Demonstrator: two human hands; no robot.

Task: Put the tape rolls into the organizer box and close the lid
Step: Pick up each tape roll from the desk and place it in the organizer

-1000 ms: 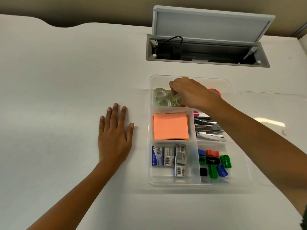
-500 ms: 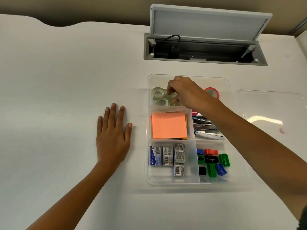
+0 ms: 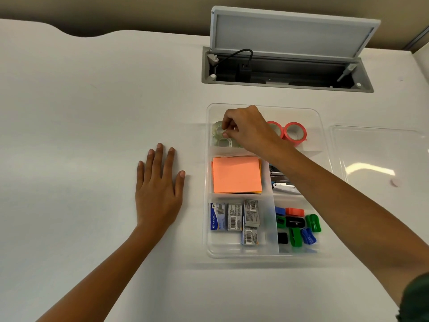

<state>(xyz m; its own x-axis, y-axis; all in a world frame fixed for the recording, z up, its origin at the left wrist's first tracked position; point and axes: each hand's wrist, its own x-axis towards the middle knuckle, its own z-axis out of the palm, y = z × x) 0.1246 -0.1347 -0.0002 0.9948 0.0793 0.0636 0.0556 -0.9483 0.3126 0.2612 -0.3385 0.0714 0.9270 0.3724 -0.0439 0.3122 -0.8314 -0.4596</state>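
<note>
The clear organizer box sits on the white table, open. Its far compartment holds a few clear tape rolls on the left and two red tape rolls on the right. My right hand reaches into that compartment, thumb and forefinger pinched on the rim of the far clear roll. Part of the clear rolls is hidden under it. My left hand lies flat on the table just left of the box, fingers spread, holding nothing. The transparent lid lies flat to the right of the box.
Other compartments hold an orange sticky-note pad, staple boxes, staplers and coloured sharpeners. A grey cable hatch stands open behind the box, its flap raised.
My right hand has shifted left within the far compartment, from the middle to the far clear roll, uncovering both red rolls. My left hand has stayed flat.
</note>
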